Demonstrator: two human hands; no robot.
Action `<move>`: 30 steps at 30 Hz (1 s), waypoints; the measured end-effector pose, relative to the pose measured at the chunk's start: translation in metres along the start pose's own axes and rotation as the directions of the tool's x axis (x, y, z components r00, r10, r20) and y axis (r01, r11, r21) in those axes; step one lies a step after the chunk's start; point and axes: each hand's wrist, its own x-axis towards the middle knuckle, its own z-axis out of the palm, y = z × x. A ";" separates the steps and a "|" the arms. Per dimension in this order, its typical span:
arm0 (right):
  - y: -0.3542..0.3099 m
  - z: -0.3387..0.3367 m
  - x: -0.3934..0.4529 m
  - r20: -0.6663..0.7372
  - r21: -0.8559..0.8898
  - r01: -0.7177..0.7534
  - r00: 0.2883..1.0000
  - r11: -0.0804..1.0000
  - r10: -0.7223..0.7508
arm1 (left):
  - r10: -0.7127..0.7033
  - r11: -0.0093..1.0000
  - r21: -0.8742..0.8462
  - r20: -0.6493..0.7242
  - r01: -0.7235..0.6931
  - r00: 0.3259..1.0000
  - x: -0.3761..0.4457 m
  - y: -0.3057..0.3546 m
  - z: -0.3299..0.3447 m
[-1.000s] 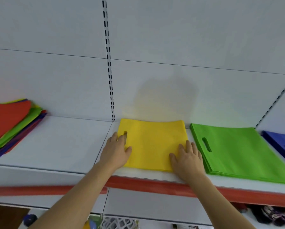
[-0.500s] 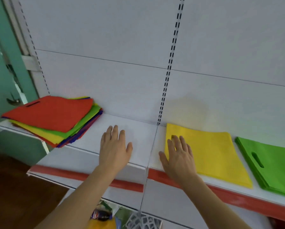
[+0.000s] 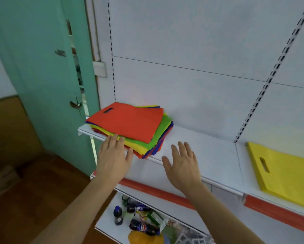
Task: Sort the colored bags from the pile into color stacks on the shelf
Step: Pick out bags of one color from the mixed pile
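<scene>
At the far left stands a green door (image 3: 42,76), beside the white shelf (image 3: 209,152); on the shelf's left end lies the mixed pile (image 3: 130,127) of colored bags, a red bag (image 3: 128,122) on top with its handle slot toward the back, and green, yellow and blue edges fanned out beneath it. The left hand (image 3: 112,159) hovers at the pile's front corner, fingers straight and close together, holding nothing; its fingertips (image 3: 115,138) reach the yellow and green edges, though whether they touch cannot be told. Just right of the pile, the right hand (image 3: 183,166) is spread flat above the bare shelf, fingers apart, gripping nothing — near the pile but not on it. Well to the right lies the yellow stack (image 3: 285,175), apart from both hands; below, bottles (image 3: 137,219) sit on a lower shelf.

Half a second ago both hands were further right: the left over bare shelf well clear of the pile, the right resting on the yellow stack's near corner; now the left has arrived at the pile and the right has left the yellow stack — the green stack has passed out of view.
</scene>
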 end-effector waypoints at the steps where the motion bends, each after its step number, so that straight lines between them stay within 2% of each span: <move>1: -0.011 0.002 0.009 -0.005 -0.007 0.014 1.000 1.000 -0.014 | -0.013 1.000 -0.006 -0.001 0.013 1.000 0.006 -0.012 0.001; 4: -0.038 0.011 0.040 -0.035 -0.017 0.044 0.998 0.999 -0.045 | -0.027 1.000 0.010 0.021 0.027 0.999 0.023 -0.039 0.007; 9: -0.076 0.028 0.105 -0.029 0.020 0.018 0.999 1.000 -0.017 | -0.017 0.998 0.058 -0.009 0.018 1.000 0.076 -0.080 0.008; 17: -0.107 0.058 0.178 0.076 -0.020 0.005 0.997 1.000 -0.004 | -0.118 0.987 0.125 0.136 0.101 0.984 0.157 -0.116 0.026; 21: -0.108 0.071 0.191 0.144 -0.081 -0.036 0.988 0.996 0.048 | -0.120 0.985 0.147 0.209 0.090 0.971 0.173 -0.126 0.051; 25: -0.109 0.077 0.197 0.140 -0.141 -0.095 0.983 0.985 0.115 | -0.021 0.984 0.175 0.162 -0.008 0.987 0.179 -0.129 0.069; 28: -0.115 0.077 0.191 0.115 -0.175 -0.198 0.969 0.964 0.220 | 0.136 0.975 0.155 0.150 -0.159 0.979 0.178 -0.129 0.074; 30: -0.120 0.074 0.187 0.095 -0.186 -0.301 0.942 0.935 0.322 | 0.254 0.961 0.083 0.124 -0.265 0.959 0.181 -0.131 0.075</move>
